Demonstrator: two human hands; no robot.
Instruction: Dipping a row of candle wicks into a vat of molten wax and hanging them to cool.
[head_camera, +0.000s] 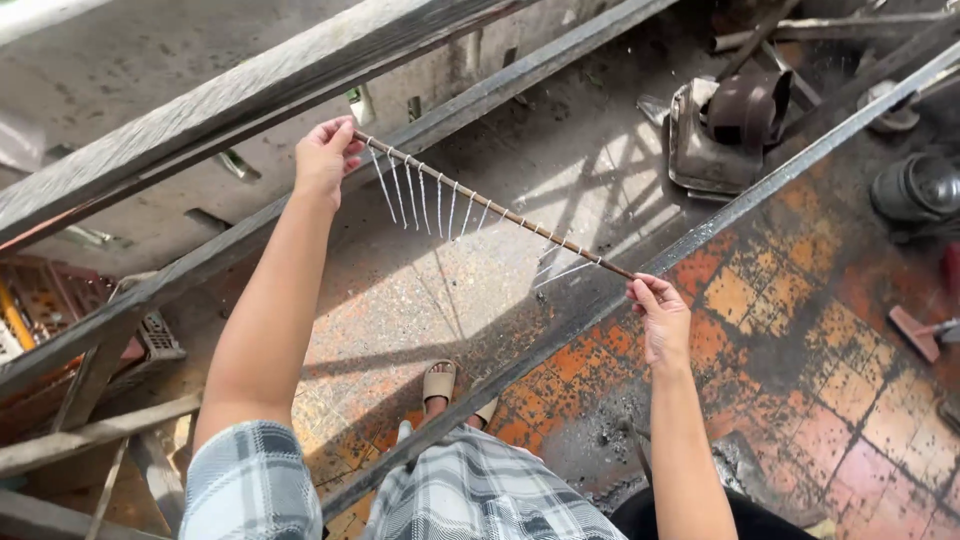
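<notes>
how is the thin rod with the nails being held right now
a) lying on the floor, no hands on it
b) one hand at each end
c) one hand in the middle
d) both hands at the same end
b: the left hand pinches the upper end of the thin rod and the right hand pinches its lower end, so the row of nails hangs between them above the floor.

We have only 1 view, from the head, looking steeply down past our own arms to the floor (800, 330) far below. Our hands, left (325, 155) and right (662, 318), sit close at mid-frame, while 2 metal bars (250, 240) cross diagonally between us and the ground.
</notes>
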